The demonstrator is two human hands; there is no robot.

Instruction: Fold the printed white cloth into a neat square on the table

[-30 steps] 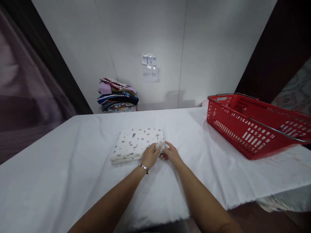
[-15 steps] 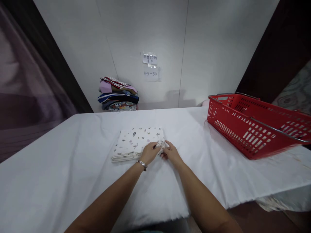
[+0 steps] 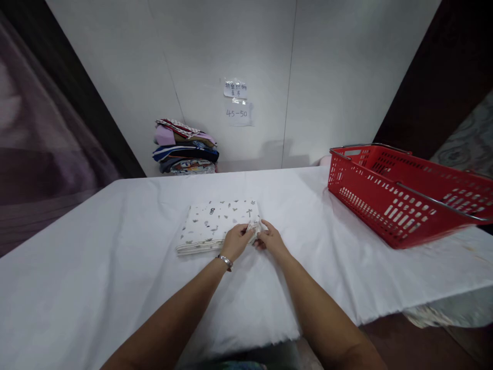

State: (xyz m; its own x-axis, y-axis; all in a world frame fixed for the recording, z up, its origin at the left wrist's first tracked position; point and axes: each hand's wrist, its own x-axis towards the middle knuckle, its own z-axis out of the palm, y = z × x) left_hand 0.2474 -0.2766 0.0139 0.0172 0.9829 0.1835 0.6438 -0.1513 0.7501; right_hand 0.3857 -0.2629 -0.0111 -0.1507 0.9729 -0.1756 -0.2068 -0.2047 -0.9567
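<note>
A folded white cloth point(image 3: 215, 221) printed with small plants and animals lies flat on the white-covered table in front of me. At its near right corner, my left hand point(image 3: 238, 241) pinches a bunched bit of the fabric between thumb and fingers. Close beside it, my right hand point(image 3: 270, 240) has its fingers closed on the same gathered corner from the right. The exact grip of the fingertips is partly hidden by the folds. A metal bracelet point(image 3: 225, 262) circles my left wrist.
On the right of the table point(image 3: 96, 267) stands a red plastic basket point(image 3: 365, 200) with metal handles. A stack of folded clothes point(image 3: 187, 149) sits at the back left against the wall. Paper signs point(image 3: 236, 113) are taped to the wall. A purplish curtain point(image 3: 50, 154) hangs at left.
The view has shifted slightly. Both hands stay at the cloth's near right corner, with only small finger movement on the bunched fabric.
</note>
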